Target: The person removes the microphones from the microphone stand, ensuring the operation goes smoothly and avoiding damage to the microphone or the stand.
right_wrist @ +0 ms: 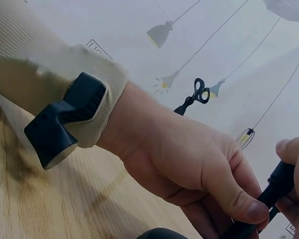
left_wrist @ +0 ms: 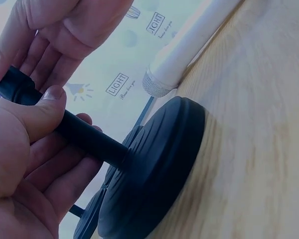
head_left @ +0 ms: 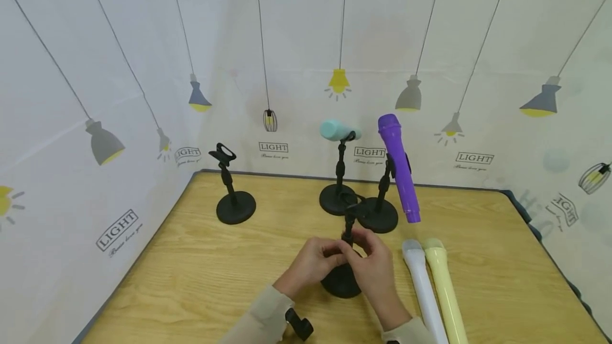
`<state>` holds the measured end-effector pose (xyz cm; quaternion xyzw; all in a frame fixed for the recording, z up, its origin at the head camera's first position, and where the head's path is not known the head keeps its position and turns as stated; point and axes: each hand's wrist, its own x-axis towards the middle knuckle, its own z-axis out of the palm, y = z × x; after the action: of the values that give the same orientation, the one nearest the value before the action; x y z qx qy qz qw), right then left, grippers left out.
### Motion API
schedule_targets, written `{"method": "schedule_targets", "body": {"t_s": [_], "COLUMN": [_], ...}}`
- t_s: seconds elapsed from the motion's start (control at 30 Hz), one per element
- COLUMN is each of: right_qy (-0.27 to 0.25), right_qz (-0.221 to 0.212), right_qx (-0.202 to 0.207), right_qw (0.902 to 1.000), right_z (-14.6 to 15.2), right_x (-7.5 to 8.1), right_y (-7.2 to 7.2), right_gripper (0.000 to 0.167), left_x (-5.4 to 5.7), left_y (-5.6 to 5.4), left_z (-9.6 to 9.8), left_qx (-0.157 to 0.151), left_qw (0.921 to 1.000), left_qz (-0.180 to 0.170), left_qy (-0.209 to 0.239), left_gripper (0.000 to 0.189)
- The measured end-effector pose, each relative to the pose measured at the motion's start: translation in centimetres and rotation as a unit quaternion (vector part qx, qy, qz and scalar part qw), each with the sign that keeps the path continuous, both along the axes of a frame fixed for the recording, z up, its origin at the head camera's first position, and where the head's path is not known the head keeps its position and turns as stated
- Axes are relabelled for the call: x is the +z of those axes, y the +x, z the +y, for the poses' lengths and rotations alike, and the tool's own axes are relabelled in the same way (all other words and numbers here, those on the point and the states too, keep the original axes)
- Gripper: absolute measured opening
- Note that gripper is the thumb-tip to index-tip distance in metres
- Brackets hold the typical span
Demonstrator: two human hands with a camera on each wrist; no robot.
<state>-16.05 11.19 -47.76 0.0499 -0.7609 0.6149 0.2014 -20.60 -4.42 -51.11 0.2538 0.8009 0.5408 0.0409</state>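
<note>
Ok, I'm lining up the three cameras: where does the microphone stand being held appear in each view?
Head: the microphone stand is at lower centre, slightly right of the middle, its shaft partly covered.
Left wrist: it slants from the left edge down to its round base, lower middle.
Right wrist: part of its shaft shows at lower right.
Shared landmark: the left grip on the shaft, visible in all three.

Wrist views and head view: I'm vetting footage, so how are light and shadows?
Head: tabletop lit fairly evenly; left wrist: bluish cast, black stand base dark but its ridges legible; right wrist: dimmer, soft shadows on the tabletop below the sleeve.
</note>
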Motion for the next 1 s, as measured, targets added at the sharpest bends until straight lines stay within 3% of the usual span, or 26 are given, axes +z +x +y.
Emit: {"method": "schedule_targets", "body": {"t_s": [0.17,0.5,0.6,0.73,0.87,1.0], "right_qy": [-0.016,0.054,0.042,0.008,-0.007,-0.014], "right_qz": [0.030,0.079,0.067,0.038,0.036,0.046], "right_qx": [0.041,0.136,0.131,0.094,0.058,0.053], "right_qw": [0.9986,0.9861,0.9882,0.9948,0.9976,0.9974], "right_z": [0.4,2.0,1.9,1.2,0.6,0.7], "right_x": [-0.5,-1.0,-0.9,-0.7,-0.6,-0.9], "right_y": [0.0,-0.4,-0.4,-0.3,-0.3,-0.3], "right_gripper": [0.025,0.030,0.033,0.038,0.035,0.031], "left_x": [0.0,0.0,0.1,0.3,0.3,0.2], "left_y": [0.1,-0.1,-0.1,0.0,0.0,-0.1], "left_z": [0.0,0.0,-0.1,-0.2,-0.2,-0.1], "left_qx": [-0.001,-0.012,-0.010,-0.003,-0.002,-0.009], "left_qw": [0.9999,0.9996,0.9996,0.9997,0.9998,0.9996], "left_qz": [-0.011,-0.022,-0.026,-0.025,-0.021,-0.026], "left_qy": [0.004,0.014,0.008,-0.002,-0.005,0.001], "left_gripper": [0.020,0.015,0.016,0.016,0.018,0.022]}}
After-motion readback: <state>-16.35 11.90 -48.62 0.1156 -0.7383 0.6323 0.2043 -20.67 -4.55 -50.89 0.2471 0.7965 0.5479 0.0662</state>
